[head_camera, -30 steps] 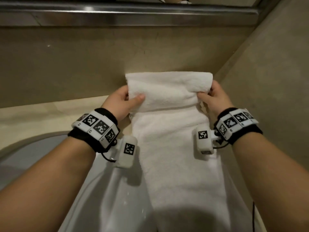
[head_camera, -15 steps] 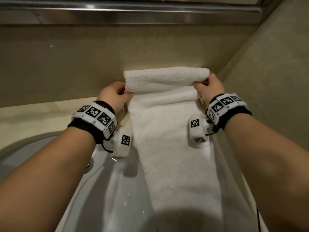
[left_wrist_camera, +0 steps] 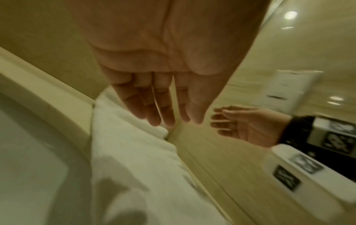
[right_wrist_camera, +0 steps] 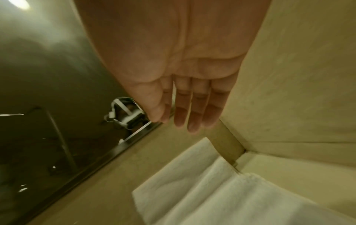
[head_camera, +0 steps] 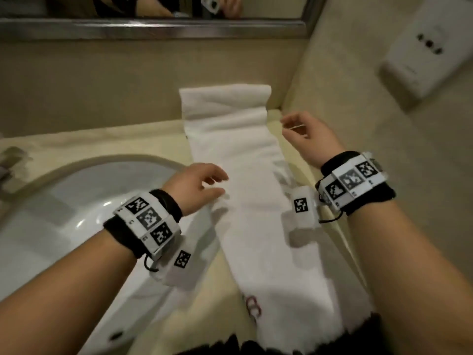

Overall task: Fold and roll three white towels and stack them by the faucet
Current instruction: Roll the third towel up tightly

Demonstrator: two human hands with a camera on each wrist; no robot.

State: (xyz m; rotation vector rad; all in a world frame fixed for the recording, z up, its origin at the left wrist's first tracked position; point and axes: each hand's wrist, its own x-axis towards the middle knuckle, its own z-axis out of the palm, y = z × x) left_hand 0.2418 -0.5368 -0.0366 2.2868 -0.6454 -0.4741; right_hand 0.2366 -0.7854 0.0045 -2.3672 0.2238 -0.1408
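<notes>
Fingers [left_wrist_camera: 154, 109] slack; towel [head_camera: 245, 190] on counter [head_camera: 102, 142] by sink [head_camera: 64, 201].

The towel [head_camera: 245, 201] lay lengthwise along the tabletop [head_camera: 128, 139], its far end lapped up against the back wall [head_camera: 102, 80]. Right of the towel, the side wall [head_camera: 384, 149] left only a narrow strip. Left of it the sink [head_camera: 64, 206] dropped away, with bare tabletop behind.

A long white terry-cloth towel [head_camera: 256, 201] lies flat along the beige bench [head_camera: 143, 142] beside the sink. Its far end climbs the back wall in a loose fold; its near end hangs over the front edge.
</notes>
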